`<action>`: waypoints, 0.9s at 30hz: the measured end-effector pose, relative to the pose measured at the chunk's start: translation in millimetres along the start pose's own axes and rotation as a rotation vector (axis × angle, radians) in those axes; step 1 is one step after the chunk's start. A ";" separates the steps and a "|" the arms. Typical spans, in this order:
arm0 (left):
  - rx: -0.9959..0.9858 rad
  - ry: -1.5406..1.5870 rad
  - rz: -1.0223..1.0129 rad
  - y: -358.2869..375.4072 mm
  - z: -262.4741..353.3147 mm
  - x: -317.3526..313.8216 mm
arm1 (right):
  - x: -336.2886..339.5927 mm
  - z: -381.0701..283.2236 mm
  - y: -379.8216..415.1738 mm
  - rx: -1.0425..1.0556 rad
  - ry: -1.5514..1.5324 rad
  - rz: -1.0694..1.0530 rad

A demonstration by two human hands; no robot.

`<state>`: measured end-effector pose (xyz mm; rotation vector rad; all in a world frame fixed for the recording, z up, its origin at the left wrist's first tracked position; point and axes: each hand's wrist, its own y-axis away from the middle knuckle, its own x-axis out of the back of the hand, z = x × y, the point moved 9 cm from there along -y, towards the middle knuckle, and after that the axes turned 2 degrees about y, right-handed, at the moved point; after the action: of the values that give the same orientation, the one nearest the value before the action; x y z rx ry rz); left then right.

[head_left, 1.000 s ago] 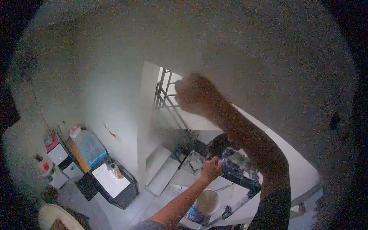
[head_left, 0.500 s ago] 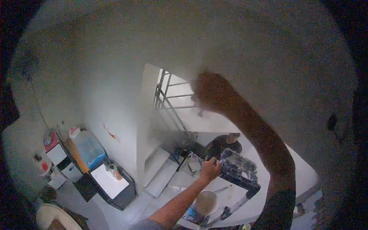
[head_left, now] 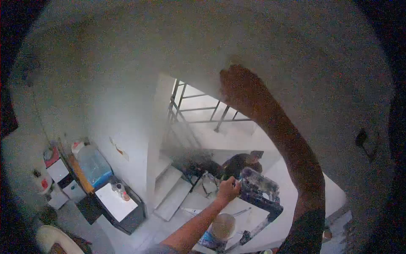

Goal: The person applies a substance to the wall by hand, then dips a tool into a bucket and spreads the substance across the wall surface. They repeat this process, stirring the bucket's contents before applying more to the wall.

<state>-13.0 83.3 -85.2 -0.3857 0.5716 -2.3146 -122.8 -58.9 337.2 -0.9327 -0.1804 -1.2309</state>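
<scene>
My right hand (head_left: 242, 86) is raised against the grey wall surface (head_left: 203, 46), near the upper edge of an opening. Its fingers are curled closed in shadow, and what they hold, if anything, is too dark to name. Lower down, my left hand (head_left: 228, 189) is closed at the left edge of the dark, paint-stained top of a stepladder (head_left: 260, 186). A small dark bit shows by its fingers, too small to name. Below that hand is a round tub (head_left: 223, 226) with pale beige contents, and a thin stick-like tool lies near its rim.
Beyond the opening are metal railings (head_left: 198, 110) and white steps (head_left: 173, 197). A person in dark clothes (head_left: 237, 165) is below, behind the ladder top. At left stand a dark cabinet with a white top (head_left: 116, 203) and a clear-blue plastic container (head_left: 94, 163).
My right hand has moved slightly up and to the right along the surface. My left hand stays at the ladder top, while the whole view has shifted a little.
</scene>
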 end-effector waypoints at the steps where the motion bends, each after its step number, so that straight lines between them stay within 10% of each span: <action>1: 0.016 0.034 -0.009 0.7 0.9 0.0 | -9.4 -14.8 3.7 0.094 -0.056 -0.118; 6: 0.049 0.074 -0.024 -3.8 13.9 10.1 | 23.8 1.7 -10.1 0.111 -0.205 -0.020; 8: 0.063 0.029 -0.028 -2.3 12.5 10.5 | 56.1 33.6 -23.7 0.136 -0.056 0.471; 12: -0.071 0.059 0.027 -0.4 0.9 0.0 | 26.1 34.3 -19.7 0.049 -0.062 0.383; 16: 0.036 -0.012 -0.009 -4.4 -7.3 -3.9 | -61.8 -37.9 21.1 0.132 -0.102 -0.348; 23: 0.060 -0.016 -0.056 -4.1 16.4 9.7 | -37.4 -47.4 20.0 0.180 -0.214 -0.197; 25: 0.045 0.021 -0.051 -3.7 17.1 9.6 | -0.6 -25.3 7.0 0.160 -0.175 0.276; 27: 0.027 0.055 -0.043 -3.9 13.9 7.8 | -9.2 -24.1 7.3 0.109 -0.151 0.254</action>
<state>-14.8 76.4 -70.5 -0.3258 0.5634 -2.3783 -128.4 -68.7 312.9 -0.9230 -0.2388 -0.9086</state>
